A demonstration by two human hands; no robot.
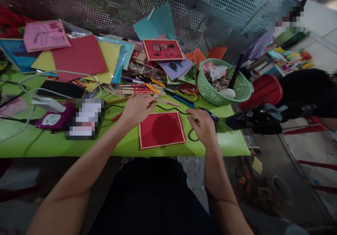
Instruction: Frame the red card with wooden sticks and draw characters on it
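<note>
My left hand (139,108) is above the upper left of a red card (162,130) edged with thin wooden strips. Its fingers are bent and close together beside a small pale tip; whatever they may hold is hidden. Thin wooden sticks (168,102) lie just past the fingertips. My right hand (202,123) is by the card's right side, thumb and fingers apart. Against its outer side is what looks like a dark blue glue gun (212,116), partly covered, with a pale rod sticking out. A black cord (168,106) passes behind the card.
Behind lie bundled sticks, pens, blue-handled scissors (184,99) and decorated cards (163,50). A green basket (210,87) holds scraps. To the left are a phone (85,119), a purple power strip (56,117) and white cables. A black bottle-like object (252,117) juts in at right.
</note>
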